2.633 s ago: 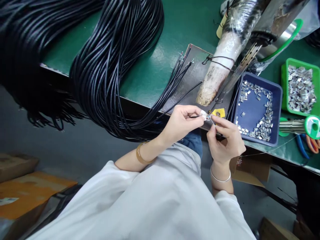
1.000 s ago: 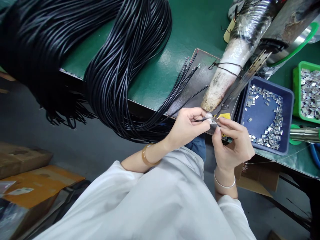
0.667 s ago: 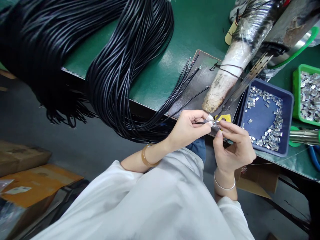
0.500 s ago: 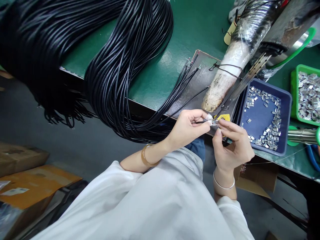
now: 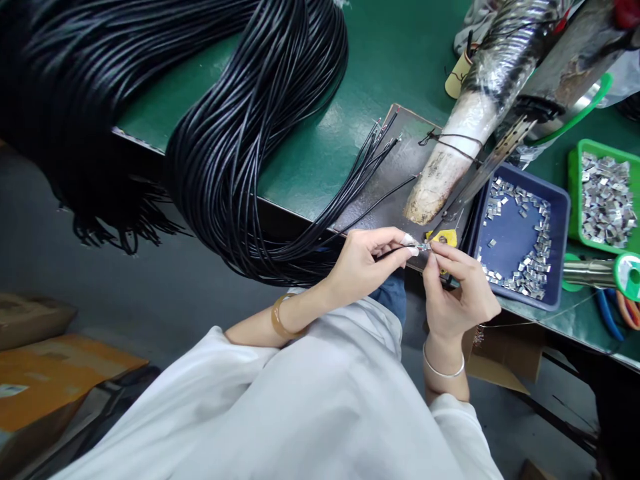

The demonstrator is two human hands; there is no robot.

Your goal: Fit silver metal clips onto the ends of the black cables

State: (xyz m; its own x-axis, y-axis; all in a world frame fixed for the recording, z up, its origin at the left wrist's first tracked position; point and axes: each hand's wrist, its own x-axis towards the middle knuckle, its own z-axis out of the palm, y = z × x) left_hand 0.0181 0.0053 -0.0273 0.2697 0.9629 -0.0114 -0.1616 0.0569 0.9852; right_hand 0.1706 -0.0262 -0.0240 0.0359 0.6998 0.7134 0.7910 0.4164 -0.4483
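My left hand (image 5: 367, 261) pinches the end of a black cable, with white tape or covers on its fingertips. A small silvery connector (image 5: 425, 247) sits at the cable end, between both hands. My right hand (image 5: 457, 280) closes thumb and forefinger on the connector's right side. Just behind the fingertips lies a yellow piece (image 5: 444, 238). To the left, a thick bundle of black cables (image 5: 240, 153) hangs over the table edge, some stripped ends resting on a grey board (image 5: 400, 157).
A blue tray (image 5: 560, 253) and a green basket (image 5: 575, 193) hold small metal connectors. A plastic-wrapped tube (image 5: 450, 147) slants above my hands, beside a metal arm (image 5: 495, 157). A solder spool (image 5: 625, 273) and blue-orange handles (image 5: 610, 317) lie at right. Cardboard boxes (image 5: 65, 373) stand lower left.
My left hand has shifted slightly left and down, its fingertips drawn back from the connector. The view has moved a little; more of the spool and handles shows.
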